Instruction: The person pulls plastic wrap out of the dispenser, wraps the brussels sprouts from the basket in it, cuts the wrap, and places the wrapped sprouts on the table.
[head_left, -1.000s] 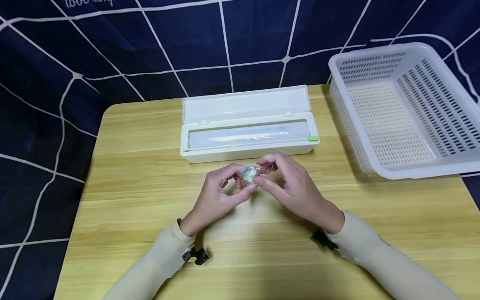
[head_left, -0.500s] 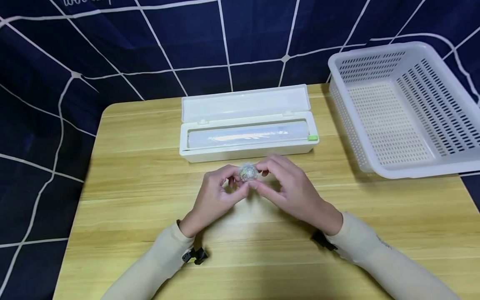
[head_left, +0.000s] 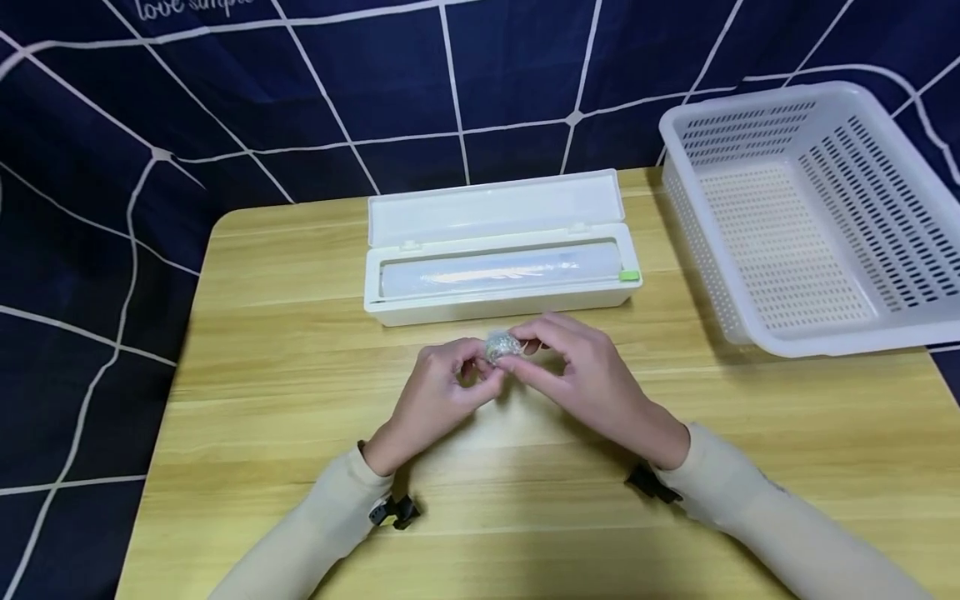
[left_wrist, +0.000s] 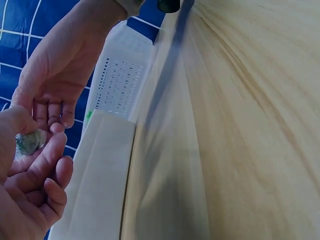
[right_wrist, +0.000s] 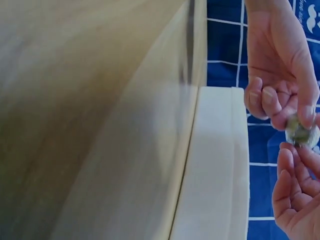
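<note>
A small roundish thing [head_left: 501,343], greenish and bundled in shiny clear film, is held up between both hands over the table. My left hand [head_left: 441,387] pinches it from the left with thumb and fingers. From the right, the thumb and fingertips of my right hand [head_left: 588,379] also grip it. The left wrist view shows the wrapped ball [left_wrist: 29,143] partly covered by a thumb. Green and pale patches show through the film on the ball [right_wrist: 299,132] in the right wrist view. What is inside the film cannot be made out.
Just beyond the hands stands a white box [head_left: 502,312] with its lid [head_left: 495,204] raised and a roll of cling film [head_left: 498,271] inside. A green tab [head_left: 628,276] sits at its right end. A white slotted basket [head_left: 780,343] stands at the right. Dark blue checked cloth [head_left: 390,83] hangs behind.
Both hands stay at the same place, and their fingertips shift around the wrapped ball. The ball turns a little between them. The box and basket stay put.
</note>
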